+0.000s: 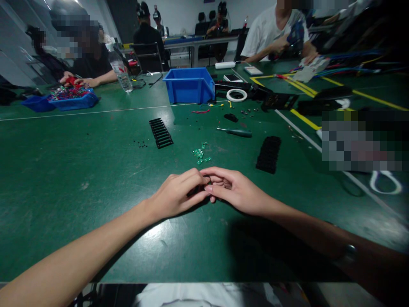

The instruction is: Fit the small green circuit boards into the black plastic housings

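My left hand point(177, 192) and my right hand point(238, 189) meet at the middle of the green table, fingertips touching. Both are closed around a small black part point(207, 178), mostly hidden by the fingers; its exact kind does not show. Just beyond them lies a loose cluster of small green circuit boards point(198, 153). A black slotted frame point(160, 133) rests farther off to the left, with tiny black pieces point(142, 144) beside it. To the right is a stack-like black ribbed piece point(269, 154). A screwdriver point(236, 132) with a dark green handle lies behind the boards.
A blue bin point(190, 87) stands at the back, near a roll of white tape point(237, 95). Farther left are a water bottle point(120, 70) and a blue tray point(73, 101) of wires. Co-workers sit across the table point(79, 213). White cable point(386, 182) lies at right.
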Tool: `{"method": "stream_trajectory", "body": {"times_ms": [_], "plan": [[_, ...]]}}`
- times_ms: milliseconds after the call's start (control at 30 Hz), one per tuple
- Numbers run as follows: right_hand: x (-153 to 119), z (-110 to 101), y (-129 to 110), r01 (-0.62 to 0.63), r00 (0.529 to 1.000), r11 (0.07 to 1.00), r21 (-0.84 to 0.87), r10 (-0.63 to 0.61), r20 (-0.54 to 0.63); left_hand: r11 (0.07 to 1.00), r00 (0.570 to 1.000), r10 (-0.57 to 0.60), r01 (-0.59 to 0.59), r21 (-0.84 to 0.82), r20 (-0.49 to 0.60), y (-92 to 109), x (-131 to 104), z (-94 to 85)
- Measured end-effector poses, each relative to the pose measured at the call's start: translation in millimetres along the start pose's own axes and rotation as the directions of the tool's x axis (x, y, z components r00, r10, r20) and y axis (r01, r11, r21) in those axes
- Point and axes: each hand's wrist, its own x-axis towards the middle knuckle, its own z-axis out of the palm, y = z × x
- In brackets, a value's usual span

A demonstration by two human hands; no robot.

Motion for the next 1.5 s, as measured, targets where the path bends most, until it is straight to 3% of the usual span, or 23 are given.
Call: {"method": "stream_trajectory", "body": {"times_ms": [733, 1500], "plan": [[1.2, -0.3, -7.7, -0.014, 1.000, 1.000, 0.023, 0.014, 0.000, 0.998, 0.998, -0.041, 0.038, -0.044, -0.055, 2.6, -0.1, 0.0], [-0.9, 0.0, -6.0, -0.016, 0.999, 0.997, -0.073, 0.013, -0.045, 0.998, 0.997, -0.034, 0.030, -0.055, -0.065, 2.5, 0.1, 0.1]]}}
